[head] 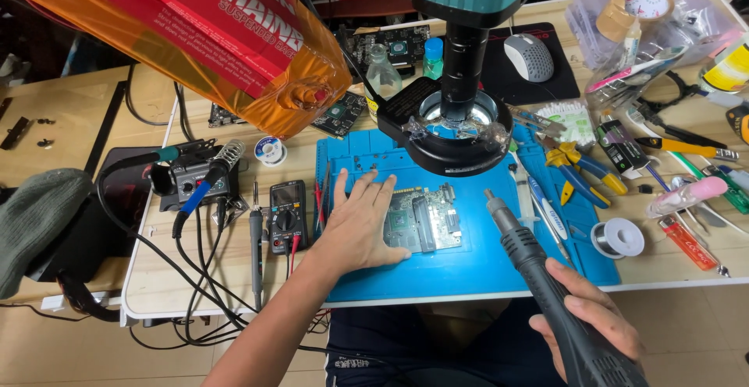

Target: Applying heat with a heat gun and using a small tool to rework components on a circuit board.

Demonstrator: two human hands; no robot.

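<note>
My right hand (587,315) is clenched around the black handle of a hot air wand (524,250), thumb and fingers wrapped low on its ribbed body, with the metal nozzle angled up and to the left so that its tip hangs just above the right edge of the circuit board (425,219); I cannot tell whether the tip touches anything. My left hand (360,221) grips nothing: it lies flat and spread, palm down, on the blue work mat (476,266), its fingers pointing away from me and its thumb side resting against the left edge of the board. The board itself sits flat near the middle of the mat, directly below the black ring light (452,133) of the teal microscope (468,12) that hangs over the far part of the mat. To the left of the mat I see a multimeter (287,214) with red leads and, beyond it, a soldering station (191,176) with its coiled stand. To the right lie blue and yellow pliers (581,168) and a spool of solder (618,237), both well apart from my hands. An orange and red bag (195,36) hangs across the upper left of the view, and a grey mouse (529,55) rests on a dark pad at the far side
</note>
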